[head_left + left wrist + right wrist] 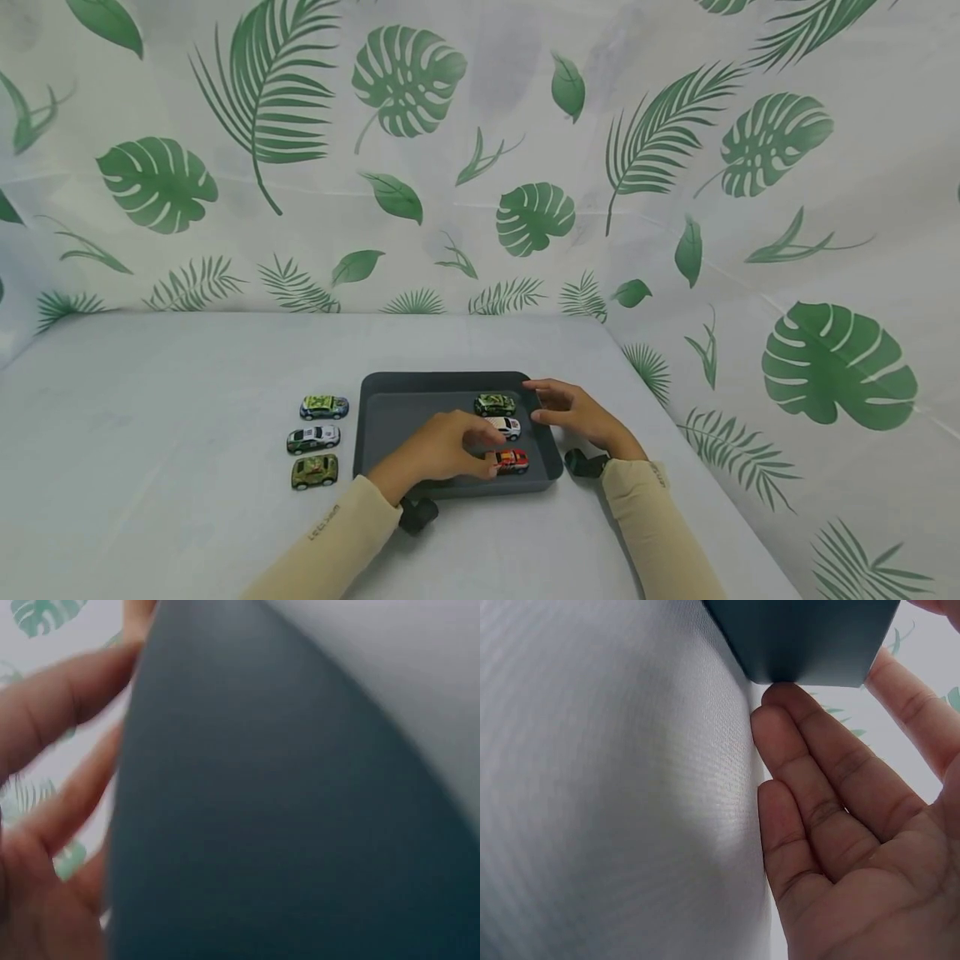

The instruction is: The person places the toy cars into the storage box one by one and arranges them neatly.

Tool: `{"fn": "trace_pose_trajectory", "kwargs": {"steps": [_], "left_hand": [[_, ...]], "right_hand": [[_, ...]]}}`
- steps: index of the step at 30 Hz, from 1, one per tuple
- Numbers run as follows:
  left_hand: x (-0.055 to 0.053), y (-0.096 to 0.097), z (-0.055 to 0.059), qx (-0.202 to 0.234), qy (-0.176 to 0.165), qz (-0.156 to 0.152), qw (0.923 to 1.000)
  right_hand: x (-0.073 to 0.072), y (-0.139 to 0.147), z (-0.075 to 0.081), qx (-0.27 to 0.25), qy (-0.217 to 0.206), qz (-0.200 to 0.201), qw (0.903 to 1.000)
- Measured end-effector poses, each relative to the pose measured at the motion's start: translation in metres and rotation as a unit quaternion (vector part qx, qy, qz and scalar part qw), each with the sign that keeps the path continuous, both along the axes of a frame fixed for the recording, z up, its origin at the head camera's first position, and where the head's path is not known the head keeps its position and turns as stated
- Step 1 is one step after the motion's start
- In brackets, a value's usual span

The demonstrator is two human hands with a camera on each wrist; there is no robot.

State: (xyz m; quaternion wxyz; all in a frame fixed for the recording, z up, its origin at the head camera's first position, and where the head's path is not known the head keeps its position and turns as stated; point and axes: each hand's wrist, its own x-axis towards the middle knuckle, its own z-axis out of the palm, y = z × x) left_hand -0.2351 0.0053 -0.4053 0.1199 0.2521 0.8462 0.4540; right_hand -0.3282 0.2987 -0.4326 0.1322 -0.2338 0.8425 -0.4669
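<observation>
In the head view, my left hand (438, 450) reaches over the dark grey tray (382, 379), thumb and fingers spread apart. Its thumb tip is at the left end of a red toy car (513, 461); whether it touches is hard to tell. A white toy car (508, 428), partly hidden by the fingers, and a green camouflage toy car (495, 405) stand behind it in the tray. The right hand (573, 410) is at the tray's right rim with fingers loosely bent, holding nothing. In the right wrist view, its fingertips (784, 697) lie close to the tray corner.
Left of the tray, a yellow-green and blue toy car (324, 407), a white and black one (312, 438) and a camouflage one (314, 472) stand in a column on the white table (150, 467). A leaf-patterned curtain (465, 167) rises behind and to the right.
</observation>
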Motion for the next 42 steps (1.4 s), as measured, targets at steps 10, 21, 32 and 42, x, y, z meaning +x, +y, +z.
{"fn": "trace_pose_trajectory", "kwargs": {"steps": [10, 21, 32, 42], "left_hand": [[-0.002, -0.027, 0.017, 0.021, -0.016, -0.097, 0.9949], [0.000, -0.054, 0.026, 0.032, -0.033, -0.140, 0.9891], [-0.001, -0.087, 0.043, 0.076, -0.027, -0.117, 0.9898], [-0.002, -0.111, 0.052, 0.090, -0.015, -0.087, 0.9919]], "right_hand": [[0.000, 0.000, 0.001, -0.001, -0.002, 0.000, 1.0000], [0.000, -0.001, 0.002, 0.003, -0.002, 0.000, 1.0000], [0.000, 0.001, 0.000, 0.010, -0.008, -0.005, 0.9999], [-0.002, 0.000, 0.000, 0.006, -0.009, -0.001, 0.9999]]}}
